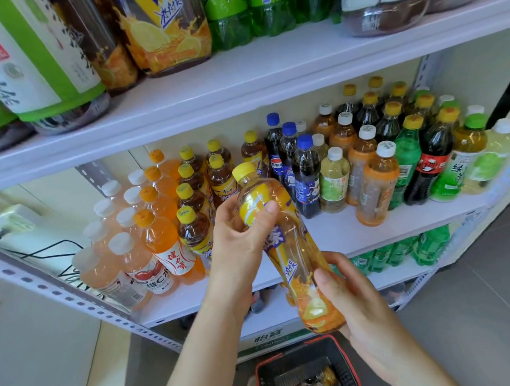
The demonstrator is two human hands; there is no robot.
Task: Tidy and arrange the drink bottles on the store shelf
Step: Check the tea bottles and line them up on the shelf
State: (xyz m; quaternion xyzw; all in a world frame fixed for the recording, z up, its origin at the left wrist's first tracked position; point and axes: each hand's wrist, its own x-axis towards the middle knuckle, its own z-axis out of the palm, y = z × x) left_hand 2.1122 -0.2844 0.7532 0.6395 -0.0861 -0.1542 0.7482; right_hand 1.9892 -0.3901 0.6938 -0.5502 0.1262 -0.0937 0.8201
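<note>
I hold a yellow-capped iced tea bottle [284, 244] tilted in front of the middle shelf [334, 232]. My left hand [239, 241] grips its upper body just below the cap, thumb across the yellow label. My right hand [356, 300] cups and grips its base. Behind it, rows of matching yellow-capped tea bottles [194, 202] stand on the shelf, beside orange drinks [164, 237] and pale pink white-capped bottles [124, 266] to the left. Blue-capped cola bottles [304, 172] stand just right of the held bottle.
Orange-labelled, green and dark soda bottles [406, 153] fill the shelf's right side. Large bottles [163, 31] line the top shelf. A red-rimmed black basket [306, 371] on the floor below holds one more bottle. Green bottles [400, 249] sit on the lower shelf.
</note>
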